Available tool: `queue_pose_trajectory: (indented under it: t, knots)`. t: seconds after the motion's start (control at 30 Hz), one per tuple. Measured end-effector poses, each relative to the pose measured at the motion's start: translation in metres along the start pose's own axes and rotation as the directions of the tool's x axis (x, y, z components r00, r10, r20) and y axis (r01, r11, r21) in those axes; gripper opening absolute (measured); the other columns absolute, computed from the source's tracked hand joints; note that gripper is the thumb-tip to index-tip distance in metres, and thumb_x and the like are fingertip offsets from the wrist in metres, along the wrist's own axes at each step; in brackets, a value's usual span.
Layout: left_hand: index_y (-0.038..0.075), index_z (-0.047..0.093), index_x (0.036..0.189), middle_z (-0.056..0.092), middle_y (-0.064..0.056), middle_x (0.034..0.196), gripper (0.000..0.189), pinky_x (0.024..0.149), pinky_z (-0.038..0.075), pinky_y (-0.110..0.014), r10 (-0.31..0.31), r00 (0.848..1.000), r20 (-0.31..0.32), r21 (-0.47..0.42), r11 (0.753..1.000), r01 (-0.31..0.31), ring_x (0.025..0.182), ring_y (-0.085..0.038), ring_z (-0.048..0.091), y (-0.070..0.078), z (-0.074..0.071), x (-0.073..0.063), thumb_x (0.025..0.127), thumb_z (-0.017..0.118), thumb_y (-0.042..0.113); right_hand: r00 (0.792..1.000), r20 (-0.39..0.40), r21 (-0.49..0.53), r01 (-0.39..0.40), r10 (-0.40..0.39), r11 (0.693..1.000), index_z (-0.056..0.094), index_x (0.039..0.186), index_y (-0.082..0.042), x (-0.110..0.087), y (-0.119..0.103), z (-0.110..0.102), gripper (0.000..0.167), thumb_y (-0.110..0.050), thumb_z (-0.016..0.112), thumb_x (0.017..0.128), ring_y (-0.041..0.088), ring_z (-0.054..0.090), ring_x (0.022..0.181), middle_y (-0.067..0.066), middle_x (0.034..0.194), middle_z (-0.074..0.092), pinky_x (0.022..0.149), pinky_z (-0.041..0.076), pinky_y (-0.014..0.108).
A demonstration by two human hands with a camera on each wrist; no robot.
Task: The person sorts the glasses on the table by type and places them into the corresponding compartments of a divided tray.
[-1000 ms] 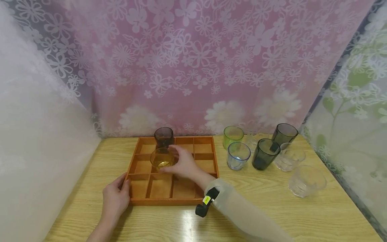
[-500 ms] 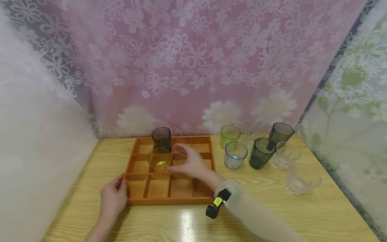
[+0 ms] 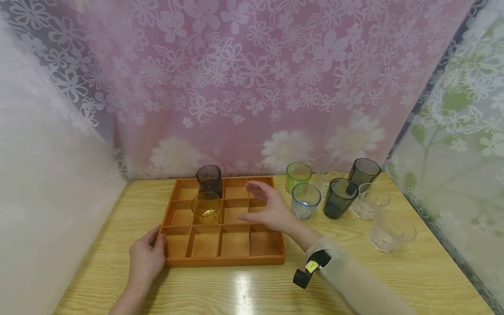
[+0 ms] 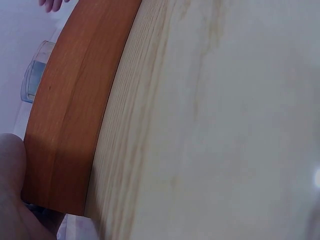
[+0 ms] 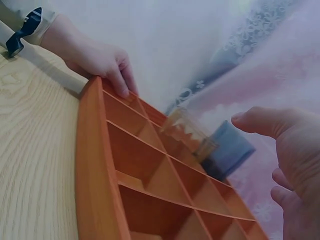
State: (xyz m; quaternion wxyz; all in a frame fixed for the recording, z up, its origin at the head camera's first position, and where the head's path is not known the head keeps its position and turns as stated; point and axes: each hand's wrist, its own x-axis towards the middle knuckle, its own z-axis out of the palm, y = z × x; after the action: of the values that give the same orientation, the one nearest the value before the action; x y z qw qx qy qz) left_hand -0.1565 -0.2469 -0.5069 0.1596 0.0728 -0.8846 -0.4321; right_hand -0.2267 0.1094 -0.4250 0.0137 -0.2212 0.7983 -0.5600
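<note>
My left hand (image 3: 147,256) grips the left front corner of a wooden compartment tray (image 3: 224,261), thumb over the rim. In the left wrist view the tray's side wall (image 4: 70,110) runs up from the thumb. An amber glass (image 3: 206,208) stands in a middle-row compartment, second from the left. Right behind it, in the back row, is a dark grey glass (image 3: 209,179). My right hand (image 3: 271,208) hovers over the tray's right part with nothing in it, thumb and fingers spread apart. The right wrist view shows its thumb (image 5: 260,121) away from both glasses.
Right of the tray stand a green glass (image 3: 298,176), a blue-rimmed clear glass (image 3: 305,201), dark grey glasses (image 3: 340,199) and several clear tumblers (image 3: 390,232). A floral curtain (image 3: 236,87) hangs behind the table (image 3: 323,271), with pale panels at both sides.
My right hand has let go of the amber glass and moved right, away from it. The amber glass stays in its compartment. My left hand keeps its hold on the tray.
</note>
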Motion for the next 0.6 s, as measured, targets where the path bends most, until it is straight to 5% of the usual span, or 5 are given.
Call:
queue_pose_trajectory:
  t: [0.6]
  knots:
    - [-0.01,0.063,0.139,0.069,-0.028,0.129,0.036,0.094,0.054,-0.035,0.003,1.0,-0.014,0.005,1.0,-0.003,0.121,-0.037,0.065,0.001,0.001,0.0,0.106,0.058,0.003,0.998,-0.059,-0.043,0.018,-0.021,0.999,0.05,0.155,-0.011,-0.054,-0.018,-0.074,0.087,-0.017,0.095,0.082,0.027,0.047,0.146,0.004,0.154,0.054,0.119,0.039,0.039]
